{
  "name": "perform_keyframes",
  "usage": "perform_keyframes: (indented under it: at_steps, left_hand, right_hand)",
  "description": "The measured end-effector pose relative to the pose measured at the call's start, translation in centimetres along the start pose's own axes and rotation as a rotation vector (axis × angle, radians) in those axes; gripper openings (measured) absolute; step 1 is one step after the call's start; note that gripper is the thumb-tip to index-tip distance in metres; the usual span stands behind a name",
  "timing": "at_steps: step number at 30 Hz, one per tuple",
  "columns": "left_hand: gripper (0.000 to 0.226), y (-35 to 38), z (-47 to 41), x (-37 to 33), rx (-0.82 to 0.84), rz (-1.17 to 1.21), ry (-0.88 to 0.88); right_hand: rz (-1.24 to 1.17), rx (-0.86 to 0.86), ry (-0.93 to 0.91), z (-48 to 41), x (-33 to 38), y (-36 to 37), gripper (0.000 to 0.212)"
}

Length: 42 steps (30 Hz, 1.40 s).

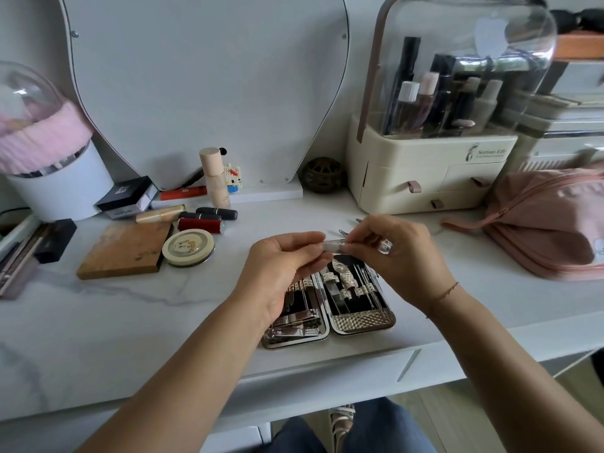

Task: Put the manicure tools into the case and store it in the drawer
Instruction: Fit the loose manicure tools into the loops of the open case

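Pinching a small clear-capped tool (333,246) between them, the left hand (281,273) and right hand (397,256) meet just above the open manicure case (328,308). Both hands grip the tool, one at each end. The case lies flat on the white table (137,322), clippers and other tools strapped in its halves. A pink pouch (549,223) sits off to the right.
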<state>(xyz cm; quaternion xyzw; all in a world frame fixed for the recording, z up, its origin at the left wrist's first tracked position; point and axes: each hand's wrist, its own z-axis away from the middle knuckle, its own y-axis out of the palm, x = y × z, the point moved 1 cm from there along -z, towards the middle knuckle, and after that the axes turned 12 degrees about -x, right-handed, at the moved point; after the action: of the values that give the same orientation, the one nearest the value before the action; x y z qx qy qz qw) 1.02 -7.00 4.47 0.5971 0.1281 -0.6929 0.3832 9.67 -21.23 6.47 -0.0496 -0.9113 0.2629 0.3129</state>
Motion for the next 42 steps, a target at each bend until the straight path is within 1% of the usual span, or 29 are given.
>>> perform_keyframes:
  at_steps: [2, 4, 6, 8, 11, 13, 14, 17, 18, 20, 21, 23, 27, 32, 35, 38, 40, 42]
  left_hand:
    - [0.018, 0.2, 0.3, 0.0, 0.008, -0.053, 0.077]
    - [0.018, 0.3, 0.3, -0.1, 0.009, -0.05, 0.118]
    - [0.017, 0.3, 0.2, -0.1, 0.009, -0.013, 0.12]
    - [0.017, 0.3, 0.0, 0.1, 0.005, 0.026, 0.099]
    - [0.017, 0.5, 0.0, 0.5, 0.002, 0.047, 0.093]
    - [0.017, 0.5, -0.2, 0.7, -0.001, -0.024, 0.159]
    - [0.017, 0.2, -0.5, 0.8, -0.009, -0.128, 0.239]
    - [0.017, -0.8, -1.7, 0.5, -0.045, -0.677, 0.596]
    - [0.023, -1.1, -2.3, 0.4, -0.032, -0.827, 0.669]
    - [0.038, -1.6, -3.4, 0.7, 0.015, -1.03, 0.724]
    - [0.044, -1.7, -3.7, 1.0, 0.034, -1.084, 0.728]
    - [0.05, -1.7, -4.0, 1.5, 0.06, -1.118, 0.717]
    - [0.05, -1.8, -4.0, 1.8, 0.043, -1.102, 0.737]
    - [0.05, -1.9, -4.1, 1.8, 0.056, -1.081, 0.762]
    - [0.05, -2.0, -4.4, 1.9, 0.053, -1.081, 0.762]
    - [0.05, -2.1, -4.6, 2.1, 0.05, -1.08, 0.754]
    - [0.051, -2.1, -4.7, 2.2, 0.047, -1.076, 0.751]
    - [0.051, -2.1, -4.8, 2.2, 0.044, -1.073, 0.749]
  right_hand:
    - [-0.004, 0.015, 0.07, -0.5, -0.3, 0.2, 0.012]
    - [-0.141, -0.014, 0.244, -0.7, -0.7, 0.5, 0.014]
    - [-0.346, -0.1, 0.421, -0.6, -0.9, 0.8, 0.014]
    - [-0.502, -0.217, 0.559, -0.1, -1.1, 1.3, 0.012]
    - [-0.575, -0.372, 0.686, 0.8, -1.4, 2.5, 0.013]
    - [-0.565, -0.413, 0.728, 0.9, -1.7, 2.9, 0.013]
    - [-0.54, -0.411, 0.728, 0.7, -2.0, 2.9, 0.012]
    - [-0.368, -0.345, 0.676, -0.5, -3.7, 2.2, 0.014]
    - [-0.305, -0.321, 0.665, -0.9, -4.4, 1.9, 0.015]
    - [-0.201, -0.279, 0.656, -1.6, -5.7, 1.6, 0.014]
    - [-0.153, -0.265, 0.649, -1.8, -6.1, 1.5, 0.012]
    - [-0.083, -0.247, 0.637, -2.1, -6.7, 1.6, 0.011]
    - [-0.102, -0.219, 0.654, -2.4, -7.2, 2.4, 0.012]
    - [-0.221, -0.089, 0.678, -2.6, -6.8, 3.5, 0.008]
    - [-0.2, -0.003, 0.65, -2.7, -6.4, 4.1, 0.011]
    - [-0.098, 0.03, 0.609, -2.8, -6.1, 4.3, 0.014]
    - [0.083, 0.013, 0.517, -2.8, -5.7, 4.4, 0.014]
    - [0.283, -0.007, 0.385, -2.7, -5.0, 4.6, 0.011]
